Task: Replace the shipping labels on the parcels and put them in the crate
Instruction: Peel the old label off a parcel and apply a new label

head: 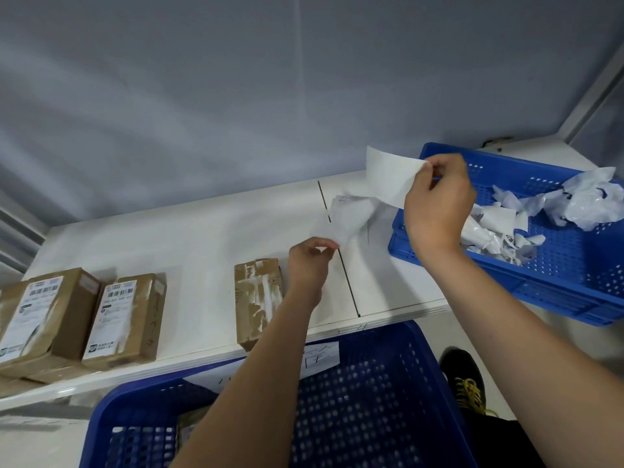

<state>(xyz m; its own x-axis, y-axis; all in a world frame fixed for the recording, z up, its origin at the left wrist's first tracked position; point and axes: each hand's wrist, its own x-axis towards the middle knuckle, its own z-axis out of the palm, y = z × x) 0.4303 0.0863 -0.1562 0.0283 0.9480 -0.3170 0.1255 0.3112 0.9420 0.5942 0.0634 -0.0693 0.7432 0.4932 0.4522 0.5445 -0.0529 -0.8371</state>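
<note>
Blue crate [388, 383] nearest, below table edge; 1 parcel [189, 430] partly visible inside, behind left forearm. On the white table [189, 244]: stripped parcel [258, 298] with torn label residue just beside left wrist, 2 labelled parcels [84, 315] further left. Left hand [309, 265] pinches the lower corner of a blurred printed label [347, 217], raised off the table. Right hand [439, 201] pinches the white backing sheet [391, 177] above it. Hands apart, sheets meeting between them. Second blue crate [557, 265] far right holds crumpled paper scraps [540, 211].
</note>
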